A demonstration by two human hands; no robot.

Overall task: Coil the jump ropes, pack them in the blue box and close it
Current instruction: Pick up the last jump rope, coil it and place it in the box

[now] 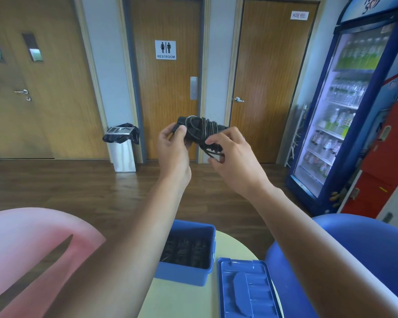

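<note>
Resting on the pale round table [182,299], the blue box [186,275] stands open with dark coiled ropes [186,249] inside; its lid [246,290] lies just beside it, to the right. Held well above them, a black bundled jump rope [200,131] is gripped at one end by the left hand [172,148]; the right hand [232,157] pinches its loose cord.

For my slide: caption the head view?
Left hand and right hand hold a coiled jump rope; blue box open, lid off.
</note>
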